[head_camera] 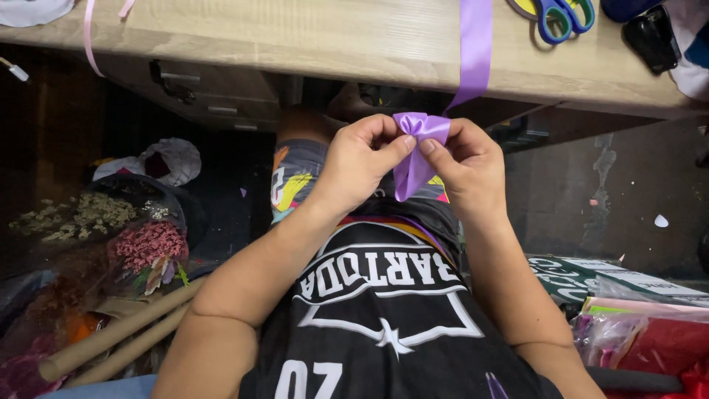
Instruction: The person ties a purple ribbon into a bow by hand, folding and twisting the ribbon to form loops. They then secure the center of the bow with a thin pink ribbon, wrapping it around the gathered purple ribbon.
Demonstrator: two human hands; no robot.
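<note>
Just below the pale wooden table edge (354, 70), both hands are pinching a glossy purple satin ribbon (418, 129) into a loop: left hand (362, 162) and right hand (469, 166) closed on its folds. Holding the pinch firm seems the next need.

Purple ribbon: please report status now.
Left hand and right hand both pinch purple ribbon, folded into loops. Tail runs up over table edge. Nothing in the way.

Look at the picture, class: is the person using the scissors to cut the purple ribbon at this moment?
No: the scissors lie untouched on the wooden table, while the left hand and right hand pinch the folded purple ribbon.
</note>
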